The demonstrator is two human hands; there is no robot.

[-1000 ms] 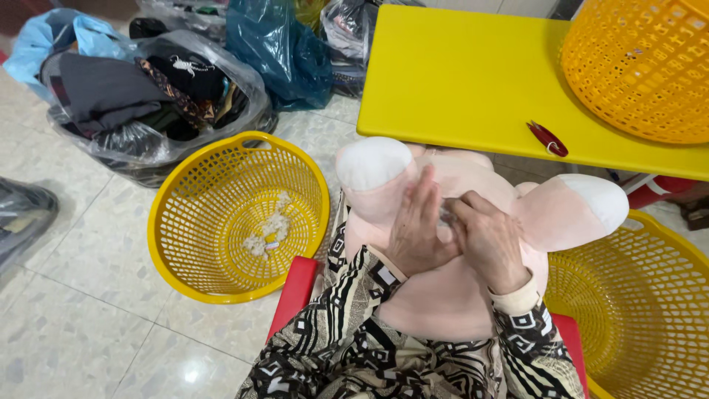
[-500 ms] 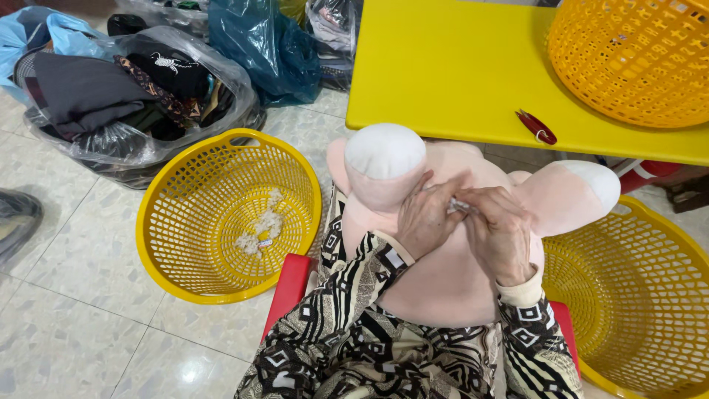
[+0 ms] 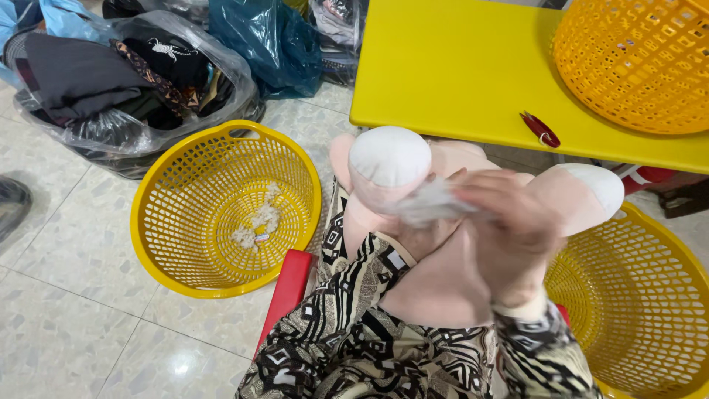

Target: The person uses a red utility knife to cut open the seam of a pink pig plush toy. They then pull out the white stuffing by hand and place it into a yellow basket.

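Note:
A pink plush toy (image 3: 443, 288) with white-soled feet lies on my lap. My left hand (image 3: 421, 236) presses against its body below the left foot (image 3: 389, 159). My right hand (image 3: 509, 236), blurred by motion, pinches a tuft of white stuffing (image 3: 428, 203) drawn out of the toy. The toy's other foot (image 3: 583, 193) points to the right. Both my sleeves carry a black-and-beige geometric pattern.
A yellow basket (image 3: 170, 214) on the floor at my left holds bits of white stuffing (image 3: 258, 222). Another yellow basket (image 3: 650, 295) sits at my right. A yellow table (image 3: 458, 66) carries an orange basket (image 3: 635, 59) and small red snips (image 3: 540, 129). Plastic bags of clothes (image 3: 118, 81) lie beyond.
My right hand has pulled a tuft of white stuffing out of the toy and is sweeping it leftward; the toy has tilted up a little.

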